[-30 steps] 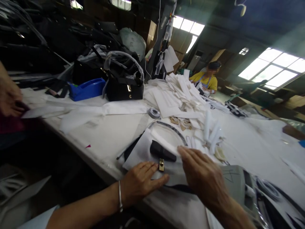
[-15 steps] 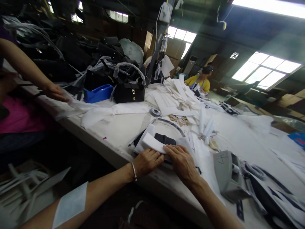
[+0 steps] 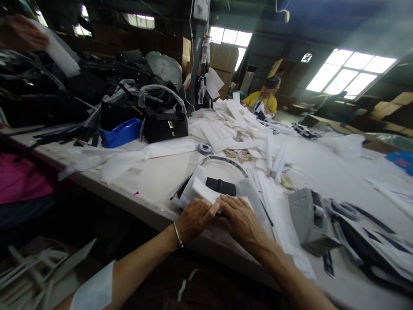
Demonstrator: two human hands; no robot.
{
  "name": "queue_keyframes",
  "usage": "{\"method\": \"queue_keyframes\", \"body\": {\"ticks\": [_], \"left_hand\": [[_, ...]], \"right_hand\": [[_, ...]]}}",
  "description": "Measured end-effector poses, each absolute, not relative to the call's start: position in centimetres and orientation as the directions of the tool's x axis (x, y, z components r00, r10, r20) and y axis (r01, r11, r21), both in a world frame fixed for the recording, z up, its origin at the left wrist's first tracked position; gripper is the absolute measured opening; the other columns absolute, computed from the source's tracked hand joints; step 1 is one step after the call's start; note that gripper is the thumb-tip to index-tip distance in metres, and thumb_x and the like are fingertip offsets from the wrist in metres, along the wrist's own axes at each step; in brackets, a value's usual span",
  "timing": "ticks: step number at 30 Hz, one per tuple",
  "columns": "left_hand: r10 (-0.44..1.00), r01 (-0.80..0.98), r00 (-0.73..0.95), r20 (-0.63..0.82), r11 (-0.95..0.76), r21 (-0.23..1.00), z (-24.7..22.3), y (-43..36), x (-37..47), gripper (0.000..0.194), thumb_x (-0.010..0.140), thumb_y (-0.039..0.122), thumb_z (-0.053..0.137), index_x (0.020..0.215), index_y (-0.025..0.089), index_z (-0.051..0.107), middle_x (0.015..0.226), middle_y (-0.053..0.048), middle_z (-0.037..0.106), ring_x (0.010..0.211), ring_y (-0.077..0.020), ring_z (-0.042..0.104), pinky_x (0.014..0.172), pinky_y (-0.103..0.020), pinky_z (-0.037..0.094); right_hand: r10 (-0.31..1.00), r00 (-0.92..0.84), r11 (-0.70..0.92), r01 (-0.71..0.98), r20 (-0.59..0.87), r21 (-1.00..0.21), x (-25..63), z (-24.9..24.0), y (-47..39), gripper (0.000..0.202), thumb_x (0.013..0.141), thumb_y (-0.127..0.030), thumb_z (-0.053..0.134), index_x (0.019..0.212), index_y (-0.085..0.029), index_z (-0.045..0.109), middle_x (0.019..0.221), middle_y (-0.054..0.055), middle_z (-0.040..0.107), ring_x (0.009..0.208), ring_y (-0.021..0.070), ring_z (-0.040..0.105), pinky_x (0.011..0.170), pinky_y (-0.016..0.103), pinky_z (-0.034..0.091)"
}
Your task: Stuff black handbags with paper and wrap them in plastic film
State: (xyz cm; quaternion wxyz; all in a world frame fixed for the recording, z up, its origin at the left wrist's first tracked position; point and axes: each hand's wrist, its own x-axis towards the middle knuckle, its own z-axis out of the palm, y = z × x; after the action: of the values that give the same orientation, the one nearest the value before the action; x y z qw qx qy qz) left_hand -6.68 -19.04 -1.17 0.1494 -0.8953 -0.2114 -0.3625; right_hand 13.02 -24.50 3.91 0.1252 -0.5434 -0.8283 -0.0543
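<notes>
A black handbag [image 3: 226, 187] lies at the near edge of the table, its wrapped handle [image 3: 226, 159] arching away from me. A white foam sheet [image 3: 204, 190] is folded over the bag's near side. My left hand [image 3: 195, 217] has its fingers curled on the sheet's near edge. Right beside it, my right hand [image 3: 240, 217] grips the same edge with bent fingers, thumb underneath and partly hidden. White wrapping [image 3: 248, 189] spreads around the bag's right side. The part of the bag under my hands is hidden.
A heap of white foam strips [image 3: 226, 125] covers the table's back. Left of it are a finished black handbag [image 3: 165, 127] and a blue tape dispenser [image 3: 121, 133]. A grey dispenser [image 3: 311, 221] stands right. A co-worker's hand [image 3: 26, 34] holds white sheeting at upper left; a person in yellow [image 3: 258, 101] sits far off.
My fingers have drawn closer together and press the foam sheet lower toward the near side of the bag. The co-worker's hand has risen from the table with white sheeting. My view has shifted slightly right.
</notes>
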Motion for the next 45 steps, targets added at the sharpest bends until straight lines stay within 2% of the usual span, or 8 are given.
{"method": "queue_keyframes", "body": {"ticks": [8, 14, 19, 26, 36, 41, 43, 45], "left_hand": [[0.312, 0.570, 0.726, 0.613, -0.772, -0.283, 2.0, -20.0, -4.7, 0.027, 0.100, 0.015, 0.038, 0.117, 0.011, 0.059, 0.130, -0.013, 0.058, 0.131, -0.0264, 0.048, 0.115, -0.048, 0.029], [0.443, 0.568, 0.761, 0.474, -0.808, -0.156, 1.1, -18.3, -3.7, 0.029, 0.097, 0.008, 0.033, 0.115, 0.007, 0.057, 0.106, -0.014, 0.069, 0.097, -0.0216, 0.067, 0.091, -0.038, 0.052], [0.438, 0.573, 0.731, 0.523, -0.811, -0.122, -1.4, -18.4, -4.9, 0.044, 0.097, 0.007, 0.030, 0.139, 0.006, 0.044, 0.136, -0.018, 0.057, 0.123, -0.0220, 0.057, 0.105, -0.039, 0.045], [0.352, 0.541, 0.684, 0.639, -0.832, -0.120, -2.4, -18.4, -4.6, 0.039, 0.100, 0.012, 0.035, 0.135, 0.009, 0.052, 0.136, -0.014, 0.060, 0.129, -0.0228, 0.054, 0.111, -0.043, 0.042], [0.339, 0.513, 0.703, 0.625, -0.851, -0.115, -2.2, -18.6, -4.9, 0.039, 0.100, 0.013, 0.035, 0.134, 0.014, 0.054, 0.134, -0.012, 0.061, 0.123, -0.0215, 0.058, 0.105, -0.040, 0.045], [0.334, 0.521, 0.704, 0.627, -0.843, -0.136, -2.1, -18.6, -4.8, 0.042, 0.100, 0.014, 0.038, 0.140, 0.019, 0.050, 0.140, -0.009, 0.057, 0.123, -0.0245, 0.058, 0.103, -0.041, 0.045], [0.328, 0.520, 0.708, 0.626, -0.842, -0.147, -2.1, -18.6, -4.8, 0.042, 0.100, 0.015, 0.038, 0.140, 0.020, 0.050, 0.142, -0.008, 0.055, 0.124, -0.0246, 0.057, 0.102, -0.041, 0.045], [0.327, 0.517, 0.710, 0.623, -0.844, -0.146, -2.1, -18.6, -4.7, 0.042, 0.100, 0.015, 0.038, 0.140, 0.021, 0.051, 0.143, -0.008, 0.054, 0.124, -0.0243, 0.056, 0.103, -0.041, 0.044]], "right_hand": [[0.854, -0.317, 0.348, 0.937, 0.413, 0.000, 11.9, 1.1, -25.6, 0.046, 0.089, -0.006, 0.046, 0.132, -0.019, 0.058, 0.135, 0.010, 0.061, 0.125, 0.0292, 0.053, 0.108, 0.050, 0.037], [0.833, -0.320, 0.358, 0.934, 0.452, 0.003, 12.0, 1.3, -25.3, 0.046, 0.089, -0.004, 0.044, 0.132, -0.015, 0.057, 0.132, 0.010, 0.063, 0.123, 0.0284, 0.055, 0.106, 0.048, 0.040], [0.799, -0.344, 0.394, 0.919, 0.494, 0.004, 12.3, 1.1, -25.4, 0.045, 0.090, -0.006, 0.045, 0.133, -0.013, 0.056, 0.132, 0.012, 0.063, 0.125, 0.0277, 0.055, 0.107, 0.047, 0.042], [0.690, -0.362, 0.507, 0.860, 0.627, -0.061, 14.1, -0.3, -24.5, 0.032, 0.095, -0.008, 0.046, 0.121, -0.017, 0.064, 0.119, 0.009, 0.070, 0.118, 0.0209, 0.061, 0.103, 0.039, 0.047], [0.745, -0.351, 0.444, 0.896, 0.567, -0.028, 13.2, 0.3, -26.2, 0.038, 0.094, -0.009, 0.045, 0.130, -0.011, 0.056, 0.133, 0.014, 0.062, 0.129, 0.0252, 0.052, 0.110, 0.045, 0.042], [0.746, -0.206, 0.475, 0.831, 0.634, -0.288, 14.4, 2.6, -29.1, 0.031, 0.092, -0.014, 0.051, 0.121, -0.020, 0.063, 0.123, 0.009, 0.067, 0.123, 0.0221, 0.057, 0.108, 0.044, 0.045], [0.726, 0.075, 0.369, 0.796, 0.683, -0.480, 15.7, 3.0, -30.5, 0.025, 0.092, -0.019, 0.055, 0.114, -0.023, 0.065, 0.117, 0.008, 0.069, 0.118, 0.0229, 0.060, 0.105, 0.045, 0.047], [0.693, 0.437, 0.185, 0.661, 0.573, -0.728, 17.1, 2.5, -31.6, 0.028, 0.089, -0.030, 0.061, 0.116, -0.022, 0.064, 0.121, 0.010, 0.066, 0.116, 0.0259, 0.061, 0.103, 0.048, 0.048]]}}
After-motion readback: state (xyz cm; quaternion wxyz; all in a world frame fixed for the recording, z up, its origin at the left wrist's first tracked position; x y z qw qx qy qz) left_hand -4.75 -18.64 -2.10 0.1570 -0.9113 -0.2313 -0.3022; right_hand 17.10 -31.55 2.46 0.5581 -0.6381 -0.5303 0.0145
